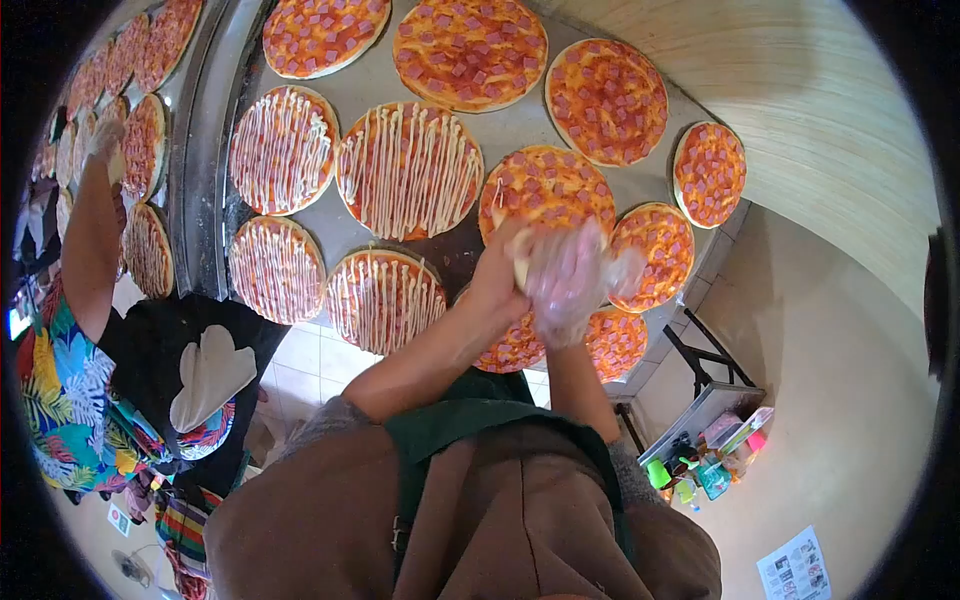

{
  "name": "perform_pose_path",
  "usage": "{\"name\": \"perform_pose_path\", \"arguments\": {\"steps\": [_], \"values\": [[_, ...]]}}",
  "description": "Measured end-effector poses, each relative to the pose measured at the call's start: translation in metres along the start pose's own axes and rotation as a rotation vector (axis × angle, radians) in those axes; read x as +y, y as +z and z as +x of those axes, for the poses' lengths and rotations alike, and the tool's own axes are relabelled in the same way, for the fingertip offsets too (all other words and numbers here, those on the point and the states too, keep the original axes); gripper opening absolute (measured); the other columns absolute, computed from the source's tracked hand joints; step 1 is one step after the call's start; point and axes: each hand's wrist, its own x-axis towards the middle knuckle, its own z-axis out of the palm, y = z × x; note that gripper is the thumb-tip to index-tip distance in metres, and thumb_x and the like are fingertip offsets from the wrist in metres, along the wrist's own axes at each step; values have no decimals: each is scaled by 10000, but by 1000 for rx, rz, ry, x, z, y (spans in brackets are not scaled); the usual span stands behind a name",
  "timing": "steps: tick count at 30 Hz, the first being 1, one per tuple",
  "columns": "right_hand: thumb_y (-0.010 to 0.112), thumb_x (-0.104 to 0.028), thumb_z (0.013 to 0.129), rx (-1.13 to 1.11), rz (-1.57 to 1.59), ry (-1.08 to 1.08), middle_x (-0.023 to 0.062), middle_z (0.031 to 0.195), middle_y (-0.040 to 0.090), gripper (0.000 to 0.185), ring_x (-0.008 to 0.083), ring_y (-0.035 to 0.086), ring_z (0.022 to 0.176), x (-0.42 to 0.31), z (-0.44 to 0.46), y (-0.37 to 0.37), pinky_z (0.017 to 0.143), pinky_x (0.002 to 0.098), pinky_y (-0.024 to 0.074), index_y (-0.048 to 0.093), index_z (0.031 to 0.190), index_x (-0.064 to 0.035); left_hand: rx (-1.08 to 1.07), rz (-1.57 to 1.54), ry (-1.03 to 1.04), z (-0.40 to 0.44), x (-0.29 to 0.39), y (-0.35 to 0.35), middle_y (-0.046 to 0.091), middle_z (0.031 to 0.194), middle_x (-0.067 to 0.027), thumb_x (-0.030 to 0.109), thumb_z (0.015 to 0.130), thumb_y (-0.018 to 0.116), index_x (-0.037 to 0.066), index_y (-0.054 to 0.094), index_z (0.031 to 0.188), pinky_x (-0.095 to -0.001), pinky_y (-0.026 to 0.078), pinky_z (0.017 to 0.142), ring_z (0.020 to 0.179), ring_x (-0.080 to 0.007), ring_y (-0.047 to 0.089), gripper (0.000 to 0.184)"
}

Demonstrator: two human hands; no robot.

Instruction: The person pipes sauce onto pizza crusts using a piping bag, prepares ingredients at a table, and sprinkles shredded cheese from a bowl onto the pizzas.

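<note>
My right hand [568, 285], under crinkled clear plastic that looks like a glove, is closed around what appears to be a clear plastic sauce bag [522, 262]. My left hand [500, 275] is bare and closed against the same bag from the left; its fingertips are partly hidden. Both hands are above a ham-topped pizza [547, 185], which has a short white sauce streak near its left edge. To the left lie several pizzas striped with white sauce, among them a large one [410, 170] and a smaller one [284, 150]. A pizza [510, 345] below is half covered by my forearms.
Several unstriped ham pizzas, such as one at the back [470, 50], lie on the metal table [640, 180]. A metal ridge [205, 150] runs along its left side. Beyond it, a co-worker's hand [105, 140] reaches over other pizzas. A low shelf with bottles [710, 450] stands at right.
</note>
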Motion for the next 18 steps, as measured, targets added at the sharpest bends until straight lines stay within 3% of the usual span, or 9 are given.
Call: {"name": "perform_pose_path", "arguments": {"steps": [2,5,7,9,13,15,17,18], "values": [[343,-218,967,133,-48,-23,30,669,418,229,141,443,661,1,-4,10,750,303,397,420,787,-99,218,-379,-250,-20,8,21,572,879,-52,193,871,501,96,512,900,-319,499,743,828,-169,585,102],[261,-286,987,390,-128,-41,9,603,350,346,151,367,555,-4,-9,32,613,316,379,341,701,-109,94,-357,-139,4,-5,14,542,719,-21,267,881,507,123,503,795,-331,510,656,691,-148,573,168],[272,-275,985,513,-498,-78,12,599,355,328,148,383,558,-6,12,41,611,323,387,347,712,-110,46,-348,-192,27,6,23,544,725,-26,266,888,496,118,502,807,-314,507,640,685,-144,573,169],[284,-270,982,504,-658,-90,11,595,350,311,144,387,558,-5,11,36,610,326,389,345,722,-112,33,-305,-197,28,4,18,558,753,-37,246,886,491,107,516,810,-307,506,646,706,-148,580,161],[309,-265,974,427,-663,-144,5,591,328,285,136,376,553,-1,-4,9,602,321,380,331,731,-118,157,-56,-114,2,-14,2,589,792,-54,223,881,481,94,552,797,-313,507,674,739,-157,597,169],[322,-260,969,489,-723,-205,2,592,321,276,134,372,549,-7,11,-3,595,316,376,327,731,-121,109,-70,-127,7,-11,14,579,767,-48,242,883,478,94,537,782,-312,508,664,719,-156,590,189],[328,-253,967,466,-787,-242,-1,597,316,265,132,371,548,-12,20,1,590,309,376,324,736,-122,-108,-266,-178,51,6,28,555,728,-39,267,880,480,92,500,757,-310,507,644,694,-157,575,215],[328,-248,967,418,-820,-241,-2,600,316,258,131,371,548,-13,20,10,589,305,378,324,741,-122,-133,-283,-241,53,11,32,570,793,-55,287,903,464,78,499,838,-322,511,657,723,-165,580,222]]}}
